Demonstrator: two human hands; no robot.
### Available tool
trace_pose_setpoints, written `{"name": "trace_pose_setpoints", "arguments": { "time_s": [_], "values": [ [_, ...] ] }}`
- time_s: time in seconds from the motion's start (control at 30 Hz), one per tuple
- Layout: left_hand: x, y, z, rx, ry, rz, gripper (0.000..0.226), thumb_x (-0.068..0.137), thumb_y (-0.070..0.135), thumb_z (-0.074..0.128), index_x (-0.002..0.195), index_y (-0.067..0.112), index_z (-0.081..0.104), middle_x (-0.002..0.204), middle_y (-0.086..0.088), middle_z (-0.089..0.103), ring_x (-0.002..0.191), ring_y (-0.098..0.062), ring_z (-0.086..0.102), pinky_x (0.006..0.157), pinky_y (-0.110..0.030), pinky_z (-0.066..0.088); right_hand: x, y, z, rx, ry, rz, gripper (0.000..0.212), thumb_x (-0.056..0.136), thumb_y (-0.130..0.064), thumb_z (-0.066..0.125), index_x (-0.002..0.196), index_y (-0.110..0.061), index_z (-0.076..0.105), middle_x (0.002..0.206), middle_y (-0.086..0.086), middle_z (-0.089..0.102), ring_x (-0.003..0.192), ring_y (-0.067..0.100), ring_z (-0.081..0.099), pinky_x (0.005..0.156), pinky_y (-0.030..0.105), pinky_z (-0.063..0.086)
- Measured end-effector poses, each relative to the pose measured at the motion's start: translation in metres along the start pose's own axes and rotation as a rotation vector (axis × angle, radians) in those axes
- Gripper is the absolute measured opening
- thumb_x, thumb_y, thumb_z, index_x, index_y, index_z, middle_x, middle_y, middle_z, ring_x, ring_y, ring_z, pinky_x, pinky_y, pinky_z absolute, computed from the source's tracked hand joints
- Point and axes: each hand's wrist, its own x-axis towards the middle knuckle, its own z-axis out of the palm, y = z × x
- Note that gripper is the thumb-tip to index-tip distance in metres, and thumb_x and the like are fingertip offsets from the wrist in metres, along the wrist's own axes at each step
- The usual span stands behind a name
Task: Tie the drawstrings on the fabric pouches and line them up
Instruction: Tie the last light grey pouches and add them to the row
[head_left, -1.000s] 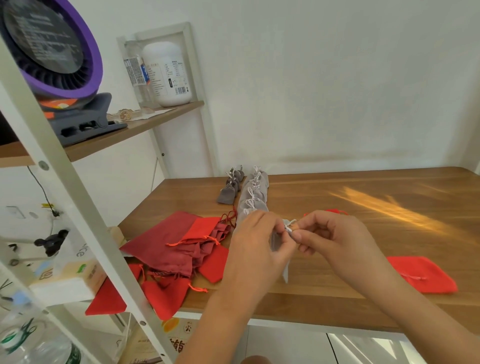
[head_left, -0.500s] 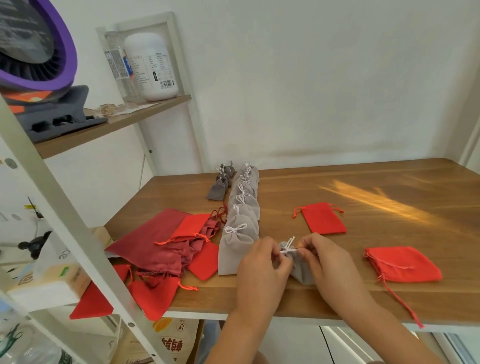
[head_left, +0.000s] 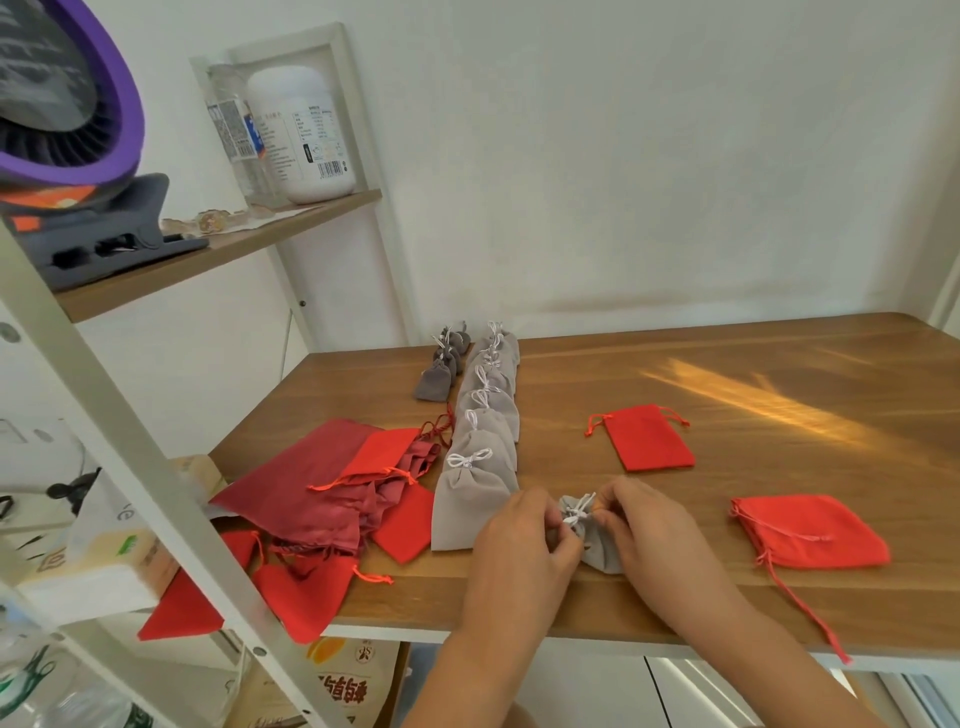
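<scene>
Left hand (head_left: 524, 545) and right hand (head_left: 649, 530) are each pinching the white drawstring (head_left: 576, 512) of the small grey pouch (head_left: 600, 548) lying just beside the tied grey row (head_left: 483, 457); likely needing even, outward pulls to snug the bow.

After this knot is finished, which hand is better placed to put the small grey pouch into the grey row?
Probably the left hand: it pinches the small grey pouch on the side nearest the grey row. The right hand, also pinching it, would have to cross over.
</scene>
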Motion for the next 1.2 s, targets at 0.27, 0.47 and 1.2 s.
{"name": "trace_pose_setpoints", "arguments": {
  "time_s": [0.27, 0.47, 1.2],
  "values": [
    [0.002, 0.001, -0.007, 0.054, -0.035, 0.037, 0.012, 0.093, 0.032, 0.058, 0.094, 0.022, 0.062, 0.085, 0.016, 0.056, 0.078, -0.003, 0.052, 0.073, -0.022, 0.046, 0.002, 0.000, 0.002, -0.003, -0.007, 0.011, 0.004, 0.095, -0.016, 0.054, 0.095, -0.014, 0.057, 0.092, 0.000, 0.058, 0.090, 0.019, 0.056, 0.077, 0.030, 0.038],
    [0.012, 0.008, -0.010, 0.325, -0.272, -0.007, 0.022, 0.101, 0.033, 0.043, 0.107, 0.016, 0.056, 0.105, -0.001, 0.061, 0.096, -0.017, 0.056, 0.070, -0.024, 0.034, 0.003, -0.003, 0.008, -0.081, -0.032, 0.039, 0.010, 0.099, -0.017, 0.045, 0.092, -0.017, 0.037, 0.092, -0.001, 0.043, 0.089, 0.021, 0.048, 0.069, 0.027, 0.026],
    [0.010, 0.023, -0.005, 0.279, -0.226, -0.113, 0.022, 0.098, 0.033, 0.050, 0.100, 0.017, 0.064, 0.092, -0.001, 0.066, 0.084, -0.016, 0.060, 0.070, -0.028, 0.044, 0.005, -0.003, 0.009, -0.148, 0.009, 0.034, 0.014, 0.101, -0.016, 0.040, 0.091, -0.018, 0.031, 0.107, 0.010, 0.054, 0.099, 0.024, 0.052, 0.068, 0.023, 0.021]
  ]
}}
